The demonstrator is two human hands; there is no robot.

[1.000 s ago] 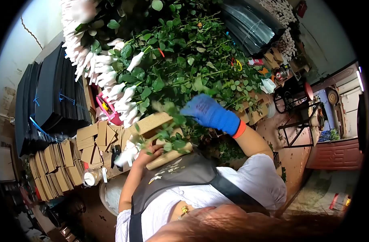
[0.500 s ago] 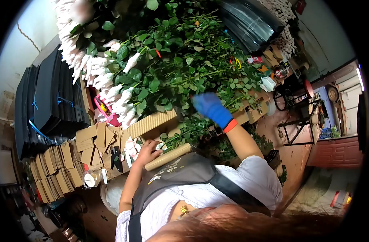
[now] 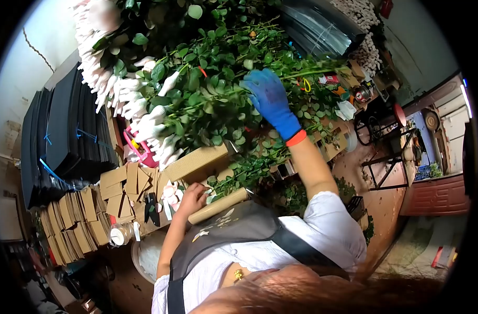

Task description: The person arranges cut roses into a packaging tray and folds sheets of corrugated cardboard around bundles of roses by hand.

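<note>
My right hand (image 3: 270,99), in a blue glove with an orange cuff, is closed around a long green rose stem (image 3: 312,69) above the leafy pile. Its leaves reach out on both sides of the glove. My left hand (image 3: 193,199) is bare, its fingers curled together at the left end of the leafy stems (image 3: 249,170) between two corrugated cardboard-covered edges (image 3: 197,162). What its fingertips hold is hidden. White-netted rose heads (image 3: 158,118) line the left side of the pile.
Stacked black sheets (image 3: 66,125) stand at the left, above cut cardboard pieces (image 3: 71,220). Black-handled cutters (image 3: 151,209) and a tape roll (image 3: 120,234) lie nearby. A pink holder (image 3: 137,149) stands beside the flowers. A clear-wrapped dark bundle (image 3: 322,29) lies at the back.
My right hand has moved up and away from my body over the pile and now holds a stem raised from it. My left hand has stayed nearly in place.
</note>
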